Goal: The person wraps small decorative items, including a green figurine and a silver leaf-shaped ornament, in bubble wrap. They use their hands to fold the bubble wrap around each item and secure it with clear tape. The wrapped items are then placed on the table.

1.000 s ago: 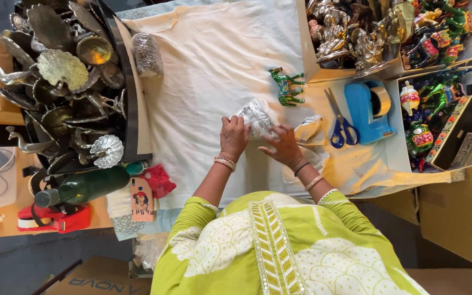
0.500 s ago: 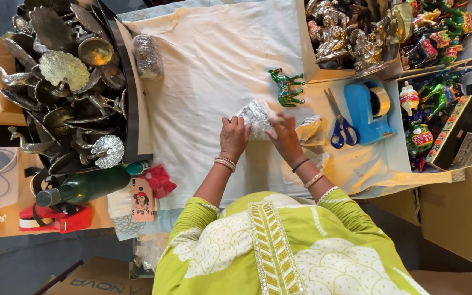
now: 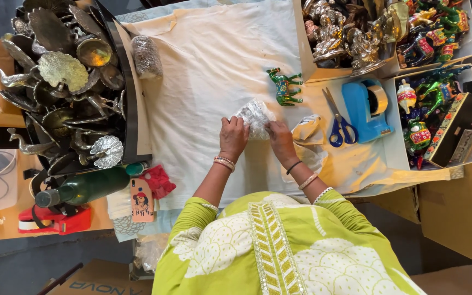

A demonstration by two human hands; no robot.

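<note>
Bubble-wrapped bundle (image 3: pixel 255 116) gripped between both hands on the cloth-covered surface (image 3: pixel 214 71).

Left hand (image 3: pixel 233 136) and right hand (image 3: pixel 279 139) are closed on its near edges; wrap appears on, sealing seemingly not done. Beyond-left sits a tray of metal ornaments (image 3: pixel 66 82); right, a blue tape dispenser (image 3: pixel 364 109), scissors (image 3: pixel 337 123); just beyond, a green painted figurine (image 3: pixel 285 86). Nothing blocks the hands.

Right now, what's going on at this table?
A person has both hands on a small bundle in clear bubble wrap lying on the white cloth: left hand and right hand press its sides. A green painted camel figurine, blue-handled scissors and a blue tape dispenser lie beside.
</note>
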